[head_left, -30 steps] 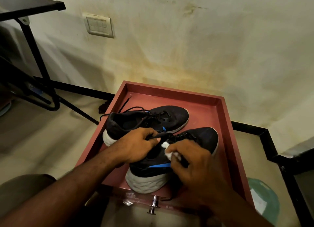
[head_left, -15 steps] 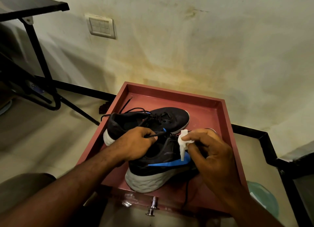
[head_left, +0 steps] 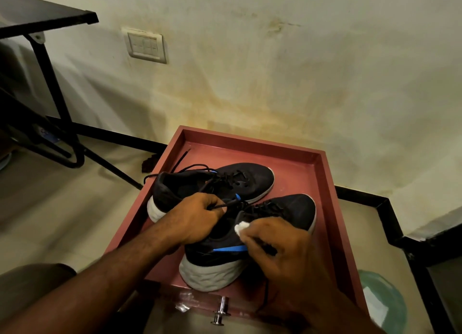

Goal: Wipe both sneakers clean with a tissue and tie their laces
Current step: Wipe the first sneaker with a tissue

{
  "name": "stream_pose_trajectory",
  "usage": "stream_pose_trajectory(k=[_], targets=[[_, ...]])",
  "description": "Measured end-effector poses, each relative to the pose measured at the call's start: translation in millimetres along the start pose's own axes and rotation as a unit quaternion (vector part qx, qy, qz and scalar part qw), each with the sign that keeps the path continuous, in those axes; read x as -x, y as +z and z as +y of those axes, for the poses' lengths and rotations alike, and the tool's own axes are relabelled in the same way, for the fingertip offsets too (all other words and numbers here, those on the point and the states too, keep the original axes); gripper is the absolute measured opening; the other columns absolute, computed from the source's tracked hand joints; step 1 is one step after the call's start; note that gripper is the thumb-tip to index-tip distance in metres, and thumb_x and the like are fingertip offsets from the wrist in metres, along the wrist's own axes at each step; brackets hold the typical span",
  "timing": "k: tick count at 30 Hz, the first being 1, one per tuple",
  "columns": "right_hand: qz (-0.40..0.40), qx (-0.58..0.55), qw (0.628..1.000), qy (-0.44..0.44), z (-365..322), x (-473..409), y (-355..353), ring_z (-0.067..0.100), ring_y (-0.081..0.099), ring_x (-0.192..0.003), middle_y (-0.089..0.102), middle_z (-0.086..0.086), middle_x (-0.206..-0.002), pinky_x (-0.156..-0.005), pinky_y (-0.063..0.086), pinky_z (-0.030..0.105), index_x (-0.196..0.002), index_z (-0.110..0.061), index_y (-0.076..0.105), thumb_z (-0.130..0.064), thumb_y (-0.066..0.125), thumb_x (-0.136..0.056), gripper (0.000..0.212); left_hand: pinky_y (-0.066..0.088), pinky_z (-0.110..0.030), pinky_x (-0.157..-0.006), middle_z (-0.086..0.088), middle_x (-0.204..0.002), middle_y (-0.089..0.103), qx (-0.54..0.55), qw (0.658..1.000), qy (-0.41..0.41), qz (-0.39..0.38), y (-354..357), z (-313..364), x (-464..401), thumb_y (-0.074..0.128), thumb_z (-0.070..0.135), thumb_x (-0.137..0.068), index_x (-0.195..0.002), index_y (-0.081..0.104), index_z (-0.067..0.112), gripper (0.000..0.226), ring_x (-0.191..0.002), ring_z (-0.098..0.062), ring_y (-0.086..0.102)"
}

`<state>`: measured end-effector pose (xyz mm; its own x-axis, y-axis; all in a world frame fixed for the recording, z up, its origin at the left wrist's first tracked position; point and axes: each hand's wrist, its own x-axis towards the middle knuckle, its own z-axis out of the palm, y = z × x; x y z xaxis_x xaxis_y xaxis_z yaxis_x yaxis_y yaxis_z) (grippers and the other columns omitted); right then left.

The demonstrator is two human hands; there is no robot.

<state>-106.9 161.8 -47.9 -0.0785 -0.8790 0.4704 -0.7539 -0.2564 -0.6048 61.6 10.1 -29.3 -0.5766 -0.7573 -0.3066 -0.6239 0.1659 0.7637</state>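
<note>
Left of the tray: black metal table leg and a white wall switch plate, not involved

Far black mesh sneaker with white sole sits in the red rimmed tray, heel to the left, laces loose, one end trailing toward the tray's left rim. Untied, wiping state can't tell

Left hand curled, pinching a black lace of the near sneaker between thumb and finger, pulled taut

Near black sneaker with blue stripe and grey-white sole lies just in front of the far one, about touching it

Right hand curled around a small wad of white tissue, pressed on the near sneaker's upper by the collar. A second lace end hangs below this hand over the tray's front

Judgement: wiping the near shoe, lace held clear. Next calls for working the tissue along side and sole, then putting it down, since tying needs both hands
</note>
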Motion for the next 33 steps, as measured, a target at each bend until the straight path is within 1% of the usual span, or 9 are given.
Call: stream_pose_trajectory(k=[2, 6, 9, 14, 17, 23, 27, 30, 33], targets=[[0.029, -0.003, 0.998, 0.054, 3.5, -2.8, -5.3, 0.001, 0.069, -0.101, 0.075, -0.015, -0.106, -0.084, 0.059, 0.031, -0.106, -0.020, 0.079, -0.019, 0.075, -0.090, 0.017, 0.047, -0.019, -0.064, 0.006, -0.083, 0.075, 0.004, 1.000, -0.004, 0.004, -1.1, 1.5, 0.1, 0.059, 0.033, -0.102, -0.092, 0.075, 0.026, 0.020, -0.075, -0.005, 0.069], [-0.010, -0.010, 1.000, 0.015, -9.9, 3.2, 1.3, 0.004, 0.068, -0.095, 0.073, -0.014, -0.106, -0.079, 0.058, 0.025, -0.111, -0.021, 0.074, -0.016, 0.076, -0.089, 0.022, 0.052, -0.024, -0.065, 0.005, -0.081, 0.075, 0.010, 1.000, -0.009, 0.012, -1.2, 1.9, 0.1, 0.059, 0.032, -0.102, -0.091, 0.075, 0.025, 0.021, -0.073, -0.008, 0.070], [0.015, 0.004, 0.997, 0.077, -2.4, -2.4, -3.0, 0.007, 0.068, -0.092, 0.069, -0.013, -0.099, -0.074, 0.057, 0.029, -0.108, -0.024, 0.065, -0.015, 0.072, -0.088, 0.022, 0.059, -0.031, -0.072, 0.006, -0.082, 0.076, 0.004, 1.000, -0.009, 0.011, -1.7, 0.9, -2.3, 0.059, 0.031, -0.101, -0.091, 0.076, 0.026, 0.021, -0.075, -0.006, 0.071], [-0.020, -0.025, 0.999, 0.022, -15.5, 1.8, 3.4, 0.012, 0.068, -0.092, 0.066, -0.013, -0.098, -0.074, 0.056, 0.032, -0.104, -0.022, 0.064, -0.016, 0.071, -0.093, 0.015, 0.061, -0.046, -0.084, 0.002, -0.087, 0.078, 0.012, 1.000, -0.010, 0.012, -1.4, 1.0, 2.0, 0.057, 0.031, -0.101, -0.092, 0.075, 0.027, 0.020, -0.083, -0.017, 0.075], [0.016, 0.009, 0.997, 0.070, -2.5, -4.1, 2.4, 0.012, 0.067, -0.091, 0.066, -0.013, -0.097, -0.073, 0.058, 0.035, -0.103, -0.024, 0.062, -0.012, 0.073, -0.090, 0.020, 0.062, -0.042, -0.082, 0.003, -0.087, 0.076, -0.009, 1.000, -0.003, 0.016, -0.5, 2.8, 3.0, 0.056, 0.031, -0.101, -0.091, 0.073, 0.030, 0.020, -0.082, -0.014, 0.073], [-0.005, -0.013, 0.999, 0.037, -14.0, -1.5, 4.6, 0.008, 0.067, -0.093, 0.065, -0.015, -0.099, -0.075, 0.056, 0.023, -0.104, -0.022, 0.062, -0.012, 0.073, -0.092, 0.020, 0.051, -0.027, -0.059, 0.004, -0.080, 0.072, -0.020, 1.000, 0.010, 0.020, 2.7, 5.2, 6.9, 0.054, 0.028, -0.102, -0.093, 0.071, 0.029, 0.020, -0.069, -0.011, 0.068], [-0.004, -0.012, 0.998, 0.054, -14.2, -5.4, 1.2, 0.007, 0.067, -0.093, 0.064, -0.015, -0.098, -0.075, 0.055, 0.020, -0.104, -0.022, 0.059, -0.010, 0.073, -0.091, 0.023, 0.059, -0.036, -0.067, 0.002, -0.085, 0.074, -0.010, 1.000, -0.002, 0.016, 0.1, 5.2, 4.2, 0.053, 0.029, -0.102, -0.094, 0.072, 0.029, 0.021, -0.077, -0.016, 0.072], [-0.024, -0.015, 0.999, 0.035, -20.1, -0.1, 2.4, 0.007, 0.066, -0.093, 0.064, -0.015, -0.098, -0.075, 0.055, 0.023, -0.103, -0.022, 0.060, -0.011, 0.073, -0.090, 0.021, 0.055, -0.030, -0.065, 0.003, -0.085, 0.074, -0.002, 1.000, -0.002, 0.013, 1.0, 4.5, 5.0, 0.054, 0.029, -0.102, -0.093, 0.073, 0.028, 0.021, -0.076, -0.013, 0.070], [0.014, 0.018, 0.996, 0.082, -8.8, -5.8, -4.1, 0.002, 0.065, -0.094, 0.064, -0.016, -0.097, -0.075, 0.054, 0.018, -0.102, -0.025, 0.056, -0.010, 0.075, -0.090, 0.027, 0.061, -0.039, -0.079, 0.003, -0.089, 0.076, -0.004, 1.000, 0.000, 0.014, -0.4, 3.9, 2.5, 0.054, 0.030, -0.102, -0.092, 0.074, 0.027, 0.022, -0.083, -0.014, 0.073]])
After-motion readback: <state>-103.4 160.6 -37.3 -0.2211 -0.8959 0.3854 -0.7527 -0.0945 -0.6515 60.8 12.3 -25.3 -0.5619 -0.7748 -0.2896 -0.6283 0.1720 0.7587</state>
